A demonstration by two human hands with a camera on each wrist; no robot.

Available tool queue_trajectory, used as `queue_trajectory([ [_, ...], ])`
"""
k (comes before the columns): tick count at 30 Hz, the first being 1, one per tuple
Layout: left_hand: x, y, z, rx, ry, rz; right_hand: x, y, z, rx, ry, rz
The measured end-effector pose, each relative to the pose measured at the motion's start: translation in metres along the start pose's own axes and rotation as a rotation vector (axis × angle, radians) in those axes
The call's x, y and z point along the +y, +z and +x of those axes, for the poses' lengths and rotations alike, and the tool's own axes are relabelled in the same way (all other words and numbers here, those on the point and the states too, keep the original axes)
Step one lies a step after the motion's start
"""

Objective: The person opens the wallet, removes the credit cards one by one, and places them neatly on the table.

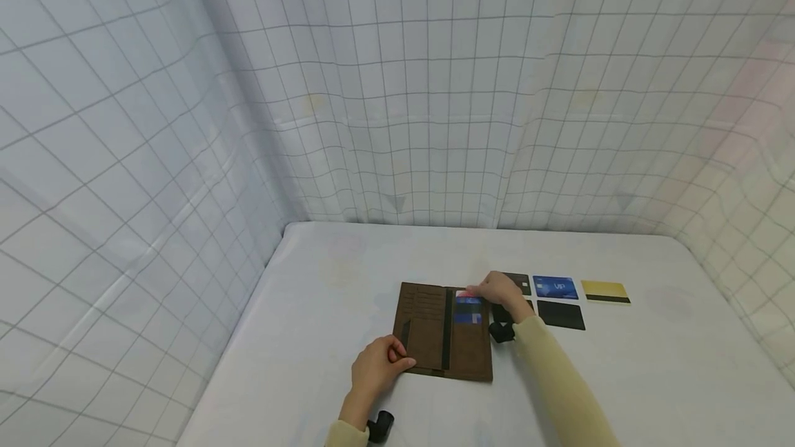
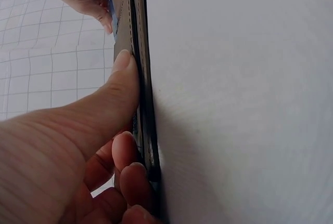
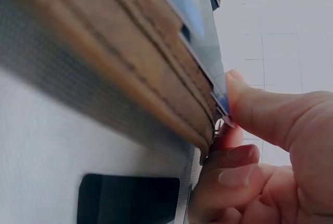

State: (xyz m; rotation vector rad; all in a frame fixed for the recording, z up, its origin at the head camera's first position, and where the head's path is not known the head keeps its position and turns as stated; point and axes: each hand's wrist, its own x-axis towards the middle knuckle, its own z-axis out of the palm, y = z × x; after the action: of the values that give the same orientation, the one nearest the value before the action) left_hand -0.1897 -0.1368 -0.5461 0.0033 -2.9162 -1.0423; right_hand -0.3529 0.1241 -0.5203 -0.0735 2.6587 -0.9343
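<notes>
A brown wallet lies spread open on the white table. My left hand grips its lower left corner; in the left wrist view the thumb presses the inner face while the fingers curl at the edge. At the top of the right panel, my right hand pinches the upper end of a card between thumb and fingers. Blue cards show in the slots of that panel, stacked in steps. How deep the pinched card sits cannot be told. Card slots line the left panel.
Right of the wallet lie a blue VIP card, a gold card and a black card. Two more dark cards are partly behind the right hand. White grid-patterned curtains surround the table.
</notes>
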Motion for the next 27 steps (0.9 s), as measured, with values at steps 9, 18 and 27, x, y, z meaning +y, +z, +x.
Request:
queue_trajectory([
  [9,0.0004,0.0018,-0.0009,0.002,0.004,-0.002,-0.002,0.0018,0.0029,0.081,0.022,-0.083],
  [18,0.0024,0.003,-0.0018,0.003,0.007,-0.001,-0.0026,0.0041,0.0028,0.098,0.048,-0.06],
  [27,0.0006,0.0008,-0.0018,0.007,0.014,0.006,-0.0014,-0.0012,0.0019,0.077,0.004,-0.055],
])
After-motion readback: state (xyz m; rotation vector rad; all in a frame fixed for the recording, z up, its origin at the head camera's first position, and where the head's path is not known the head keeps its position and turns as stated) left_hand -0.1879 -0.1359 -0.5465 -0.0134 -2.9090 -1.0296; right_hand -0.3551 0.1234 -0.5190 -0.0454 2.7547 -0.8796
